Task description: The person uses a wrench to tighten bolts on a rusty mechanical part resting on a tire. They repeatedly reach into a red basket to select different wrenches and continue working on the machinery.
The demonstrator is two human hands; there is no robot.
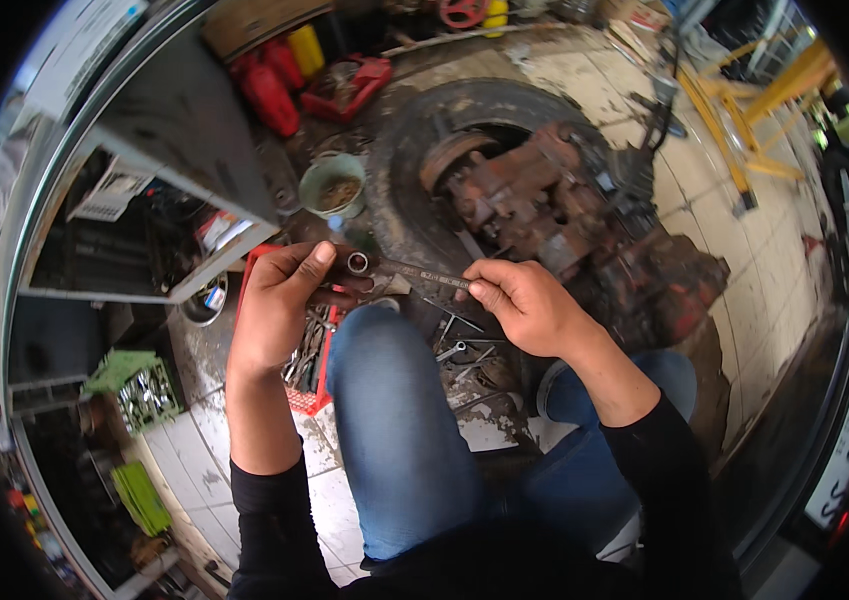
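We sit low, blue-jeaned knee (394, 400) up between our forearms. Our left hand (279, 305) pinches a small metal socket (357, 263) between thumb and fingers, clenched on it; our right hand (524, 305) is closed on the handle of a slim wrench (424, 274), whose head meets the socket just above the knee. We judge the step to be fitting socket to handle, and the next move calls for lining the two up squarely and pressing them home.

Below the hands, loose spanners (454, 350) lie on the dirty tiles, and a red tray (309, 390) of tools sits beside the knee. To the left stands a green crate (139, 385) of parts. Further out, a pale green bucket (332, 185) stands near a grey shelf (184, 130) holding a white boxy item with a label too blurred to tell. Ahead, a rusty red machine block (544, 200) rests in a tyre (414, 130). Beyond it stand red cans (269, 95), a yellow can (306, 48), and a yellow stand (754, 110) at the far right.
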